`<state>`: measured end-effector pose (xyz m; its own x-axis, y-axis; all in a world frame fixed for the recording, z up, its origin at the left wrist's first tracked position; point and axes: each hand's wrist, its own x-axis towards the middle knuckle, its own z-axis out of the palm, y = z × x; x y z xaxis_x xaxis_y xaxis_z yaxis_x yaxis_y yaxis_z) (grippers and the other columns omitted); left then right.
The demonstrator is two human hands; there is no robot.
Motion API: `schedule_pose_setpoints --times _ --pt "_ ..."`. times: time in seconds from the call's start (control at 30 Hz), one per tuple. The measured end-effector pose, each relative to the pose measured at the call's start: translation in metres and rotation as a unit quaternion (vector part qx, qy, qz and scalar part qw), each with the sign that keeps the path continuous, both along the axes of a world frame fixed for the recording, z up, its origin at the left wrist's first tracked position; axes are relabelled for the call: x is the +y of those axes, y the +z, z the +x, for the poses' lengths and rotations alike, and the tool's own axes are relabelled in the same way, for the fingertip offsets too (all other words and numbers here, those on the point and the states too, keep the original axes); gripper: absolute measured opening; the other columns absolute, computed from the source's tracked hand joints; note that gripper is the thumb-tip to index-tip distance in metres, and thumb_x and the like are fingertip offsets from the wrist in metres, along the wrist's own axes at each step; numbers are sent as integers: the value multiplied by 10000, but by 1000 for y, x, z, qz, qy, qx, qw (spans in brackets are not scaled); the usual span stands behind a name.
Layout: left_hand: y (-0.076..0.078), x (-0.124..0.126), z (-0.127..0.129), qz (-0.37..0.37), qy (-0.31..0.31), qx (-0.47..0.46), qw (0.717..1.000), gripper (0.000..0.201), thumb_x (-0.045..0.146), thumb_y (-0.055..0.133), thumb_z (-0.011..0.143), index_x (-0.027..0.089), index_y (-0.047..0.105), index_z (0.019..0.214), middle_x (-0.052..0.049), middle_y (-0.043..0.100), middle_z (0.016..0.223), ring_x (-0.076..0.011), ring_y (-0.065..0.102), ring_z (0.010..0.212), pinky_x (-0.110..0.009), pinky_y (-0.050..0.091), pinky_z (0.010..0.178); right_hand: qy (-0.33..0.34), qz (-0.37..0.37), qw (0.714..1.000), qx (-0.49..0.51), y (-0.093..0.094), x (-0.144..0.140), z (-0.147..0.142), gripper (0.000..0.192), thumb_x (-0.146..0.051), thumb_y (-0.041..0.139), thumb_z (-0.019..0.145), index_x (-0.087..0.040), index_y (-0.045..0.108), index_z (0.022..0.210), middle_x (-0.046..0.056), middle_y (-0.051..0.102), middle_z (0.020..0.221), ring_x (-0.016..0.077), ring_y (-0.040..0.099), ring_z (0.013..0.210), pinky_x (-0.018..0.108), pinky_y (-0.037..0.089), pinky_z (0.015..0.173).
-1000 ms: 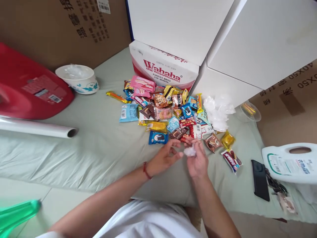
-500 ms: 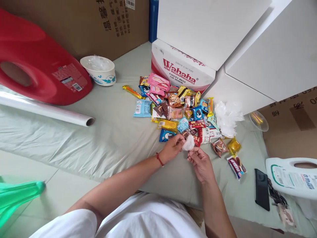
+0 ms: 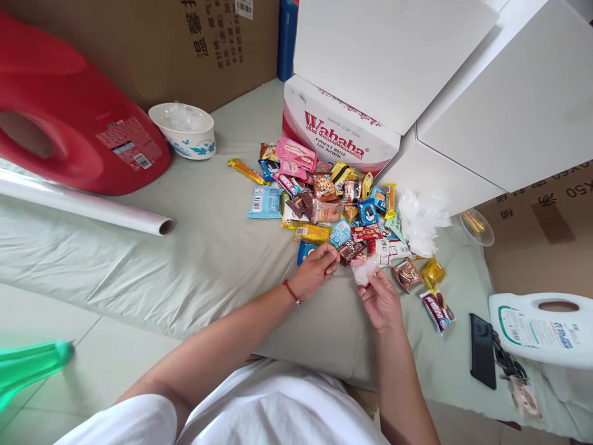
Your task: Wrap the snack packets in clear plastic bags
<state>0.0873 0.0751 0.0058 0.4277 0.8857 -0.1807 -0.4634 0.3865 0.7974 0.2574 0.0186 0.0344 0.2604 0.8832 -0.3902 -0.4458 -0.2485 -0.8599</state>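
Observation:
My right hand [image 3: 382,301] pinches a small crumpled clear plastic bag [image 3: 364,271] between thumb and fingers, just in front of a heap of wrapped snacks. To its left, my left hand [image 3: 317,272] is closed, fingertips pressed together. Whatever it may hold is hidden. The left hand is apart from the bag, beside a blue snack packet [image 3: 306,252] and a dark brown cocoa packet [image 3: 352,250]. A pile of more thin clear bags [image 3: 421,219] lies right of the heap. Close to my right hand are a brown packet [image 3: 406,275] and a yellow packet [image 3: 433,274].
Behind the heap stands a Wahaha carton [image 3: 340,133]. A paper bowl [image 3: 189,139], a red jug [image 3: 83,105] and a white roll [image 3: 92,201] are on the left. At right are a clear tub [image 3: 482,232], a phone [image 3: 482,352], keys [image 3: 512,364] and a white jug [image 3: 542,327].
My hands have moved apart. The plastic bag, between both hands before, has gone slightly right with my right hand and looks more spread. My left hand has shifted left, off the bag.

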Motion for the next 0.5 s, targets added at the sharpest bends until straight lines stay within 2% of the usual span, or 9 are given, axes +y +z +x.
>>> schedule_pose_setpoints --times 0.13,0.23,0.3,0.4,0.43,0.5 --pt "2 -2 0 30 -13 25 999 466 612 751 810 189 585 915 45 492 738 -73 346 572 -210 257 511 -36 7 999 -18 -3 -1 -3 354 -334 941 629 -235 702 871 -53 613 777 67 495 610 170 460 519" --pt "0 -4 4 86 -36 32 995 504 607 808 753 167 621 912 11 587 817 -91 452 666 -226 352 611 -3 -7 1000 -27 -8 -2 -11 434 -386 943 613 -233 710 945 -36 623 818 80 494 622 191 442 516" --pt "-4 -4 6 105 -31 40 993 509 619 808 741 156 610 817 13 578 764 -106 474 694 -240 365 651 -17 -3 997 -80 -13 -4 -16 472 -461 921 638 -230 703 986 -11 637 871 108 519 673 218 454 547" --pt "-8 -4 7 102 -8 73 992 498 606 813 735 162 592 775 32 539 705 -102 439 658 -238 328 621 -95 50 971 -214 -17 -9 -20 410 -582 783 792 -224 695 973 23 645 921 152 548 790 259 480 651" --pt "-9 -5 7 102 -11 77 992 492 598 818 732 164 591 775 37 531 697 -100 427 647 -237 320 611 -90 61 964 -241 -18 -10 -21 397 -598 736 834 -219 698 945 30 649 913 161 549 811 268 479 677" --pt "-9 -5 7 109 -20 70 991 480 578 830 725 165 589 767 38 528 696 -100 426 648 -235 323 609 -27 54 969 -241 -17 -10 -22 388 -594 734 837 -209 704 875 27 653 852 165 542 785 277 466 682"
